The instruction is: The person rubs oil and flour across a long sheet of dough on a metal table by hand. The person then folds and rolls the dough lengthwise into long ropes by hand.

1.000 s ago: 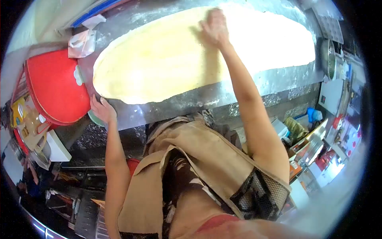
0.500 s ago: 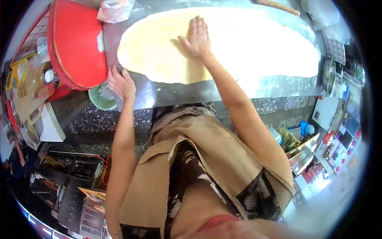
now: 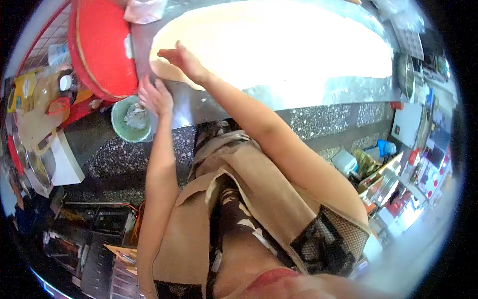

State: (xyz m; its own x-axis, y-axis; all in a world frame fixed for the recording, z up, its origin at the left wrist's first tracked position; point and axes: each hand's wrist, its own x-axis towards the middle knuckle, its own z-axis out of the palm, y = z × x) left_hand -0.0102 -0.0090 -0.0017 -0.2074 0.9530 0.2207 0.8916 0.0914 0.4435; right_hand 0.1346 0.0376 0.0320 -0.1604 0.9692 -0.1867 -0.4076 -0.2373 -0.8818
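A wide, pale sheet of dough (image 3: 279,45) lies spread over the metal worktop (image 3: 308,94), its right part washed out by glare. My right hand (image 3: 185,62) is above the dough's left end, turned edge-on with fingers stretched leftward and nothing in it. Whether it touches the dough, I cannot tell. My left hand (image 3: 157,97) lies on the worktop's near left edge, fingers extended and holding nothing. Its fingertips are close to a large red panel-like object (image 3: 102,50) with a brown rim. Just left of that hand, a pale green bucket (image 3: 117,122) contains crumpled whitish material.
A white plastic bag (image 3: 144,11) lies at the worktop's far left. The end of a wooden stick (image 3: 354,1) shows at the top edge. Bottles and bags crowd the left side. Trays and a box (image 3: 381,179) stand at right, below the worktop.
My right hand has moved left from the dough's middle to its left end and turned from palm-down to edge-on. My left hand stays by the worktop edge. The view has shifted slightly.
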